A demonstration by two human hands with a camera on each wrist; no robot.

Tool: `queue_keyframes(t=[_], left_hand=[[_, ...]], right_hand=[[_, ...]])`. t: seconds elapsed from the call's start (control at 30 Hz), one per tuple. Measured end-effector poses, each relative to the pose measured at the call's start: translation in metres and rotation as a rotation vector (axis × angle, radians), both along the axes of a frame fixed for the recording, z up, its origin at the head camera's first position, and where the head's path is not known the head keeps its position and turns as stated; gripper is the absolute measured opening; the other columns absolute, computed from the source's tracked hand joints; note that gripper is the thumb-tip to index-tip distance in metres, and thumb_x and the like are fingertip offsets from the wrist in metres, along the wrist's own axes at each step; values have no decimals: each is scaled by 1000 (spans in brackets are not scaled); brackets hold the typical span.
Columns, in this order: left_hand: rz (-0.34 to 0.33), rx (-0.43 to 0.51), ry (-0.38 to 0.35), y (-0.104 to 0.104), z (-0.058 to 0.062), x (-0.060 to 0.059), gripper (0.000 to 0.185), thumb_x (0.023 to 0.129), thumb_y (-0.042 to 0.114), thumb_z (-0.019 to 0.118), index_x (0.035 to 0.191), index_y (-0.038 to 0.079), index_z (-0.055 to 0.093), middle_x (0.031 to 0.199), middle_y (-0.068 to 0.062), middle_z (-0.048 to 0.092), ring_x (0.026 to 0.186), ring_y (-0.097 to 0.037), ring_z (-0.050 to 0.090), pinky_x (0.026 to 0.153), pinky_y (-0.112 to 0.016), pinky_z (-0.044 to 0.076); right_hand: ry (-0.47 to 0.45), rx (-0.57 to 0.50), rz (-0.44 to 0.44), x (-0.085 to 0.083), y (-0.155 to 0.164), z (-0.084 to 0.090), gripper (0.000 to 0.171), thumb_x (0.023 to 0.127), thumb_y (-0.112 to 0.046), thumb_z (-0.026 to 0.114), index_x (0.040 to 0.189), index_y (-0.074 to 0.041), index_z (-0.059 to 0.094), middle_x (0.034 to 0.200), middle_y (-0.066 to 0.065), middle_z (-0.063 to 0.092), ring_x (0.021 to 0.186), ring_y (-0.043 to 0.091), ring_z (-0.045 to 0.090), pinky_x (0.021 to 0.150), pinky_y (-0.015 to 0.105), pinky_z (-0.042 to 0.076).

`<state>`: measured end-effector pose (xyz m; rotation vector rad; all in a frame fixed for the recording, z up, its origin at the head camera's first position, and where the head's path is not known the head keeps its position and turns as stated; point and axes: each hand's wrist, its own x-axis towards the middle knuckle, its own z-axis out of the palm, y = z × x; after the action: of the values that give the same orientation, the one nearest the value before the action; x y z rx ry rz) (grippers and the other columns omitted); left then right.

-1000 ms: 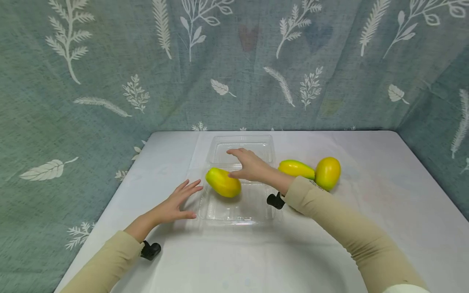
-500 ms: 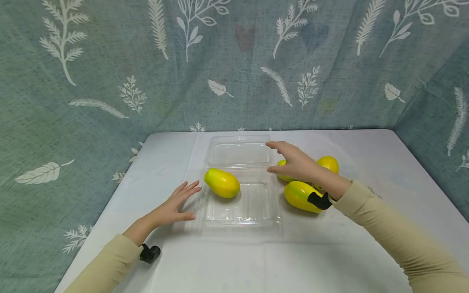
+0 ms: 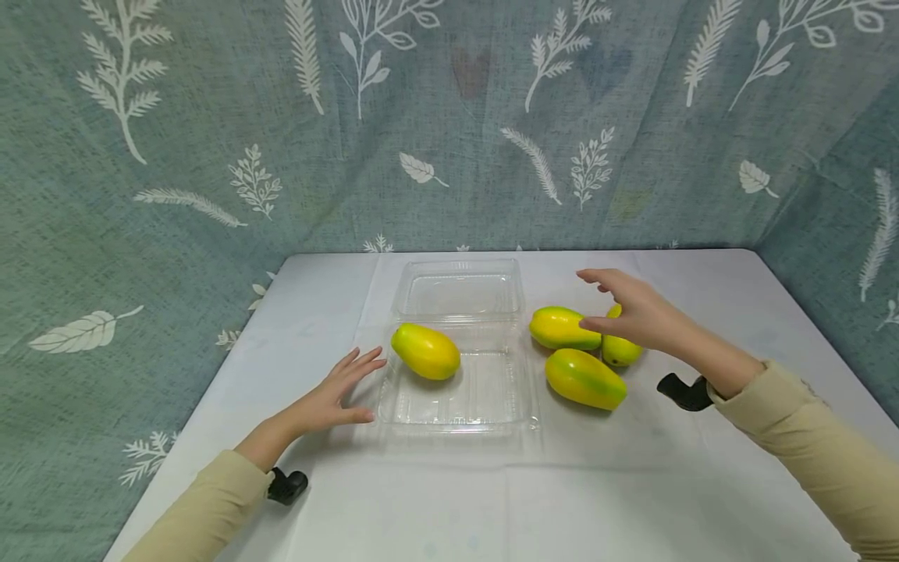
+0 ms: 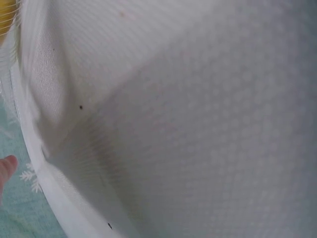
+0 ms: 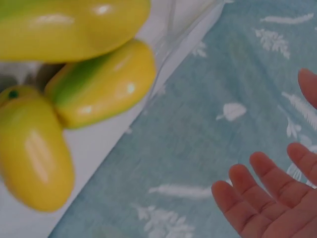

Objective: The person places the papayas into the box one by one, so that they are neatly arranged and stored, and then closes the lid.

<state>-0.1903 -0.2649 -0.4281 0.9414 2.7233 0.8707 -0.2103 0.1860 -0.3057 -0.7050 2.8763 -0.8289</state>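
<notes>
Moving right, away from the clear box (image 3: 460, 390), the open right hand (image 3: 632, 312) hovers over three papayas (image 3: 584, 378) and could bump them rolling.

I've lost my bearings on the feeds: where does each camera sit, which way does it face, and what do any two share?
Head: worn high, looking forward and down at the table, clear tray, four papayas; left hand, right hand and both sleeves show.
Left wrist: close on the white cloth; one fingertip shows.
Right wrist: looks past its open fingers at three papayas.
Shared: head and right wrist both show the papayas outside the tray.
</notes>
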Motion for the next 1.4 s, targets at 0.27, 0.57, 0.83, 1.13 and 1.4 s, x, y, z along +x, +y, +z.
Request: queue_keyframes(t=[0.27, 0.57, 0.83, 1.13, 1.4], left_hand=[[3, -4, 8, 0, 0, 0, 75, 68, 33, 65, 131, 21, 26, 139, 1, 12, 123, -36, 0, 87, -63, 10], [4, -9, 4, -1, 0, 0, 74, 68, 34, 65, 131, 23, 26, 139, 1, 12, 124, -35, -1, 87, -62, 9], [4, -5, 5, -1, 0, 0, 75, 68, 34, 65, 131, 24, 25, 139, 2, 12, 124, -34, 0, 88, -62, 10], [-1, -4, 1, 0, 0, 0, 75, 68, 33, 65, 131, 21, 26, 139, 2, 12, 125, -28, -4, 88, -62, 9], [5, -1, -3, -1, 1, 1, 75, 68, 34, 65, 131, 23, 26, 139, 3, 12, 125, -27, -4, 88, -61, 9]], right_hand=[[119, 101, -30, -4, 32, -5, 64, 71, -21, 65, 125, -6, 33, 126, 17, 32, 113, 34, 29, 87, 50, 29], [183, 172, 80, -16, 58, -33, 66, 67, -16, 69, 122, -2, 36, 125, 21, 31, 112, 39, 26, 88, 54, 22], [116, 167, 192, -26, 74, -65, 71, 63, -15, 71, 124, -7, 34, 130, 17, 26, 116, 38, 19, 87, 57, 19], [-19, 135, 198, -33, 81, -81, 70, 65, -16, 70, 124, -6, 35, 134, 18, 18, 119, 40, 10, 89, 59, 12], [-6, 144, 203, -36, 87, -89, 60, 66, -20, 69, 119, -7, 44, 132, 21, 19, 116, 41, 13, 86, 58, 17]])
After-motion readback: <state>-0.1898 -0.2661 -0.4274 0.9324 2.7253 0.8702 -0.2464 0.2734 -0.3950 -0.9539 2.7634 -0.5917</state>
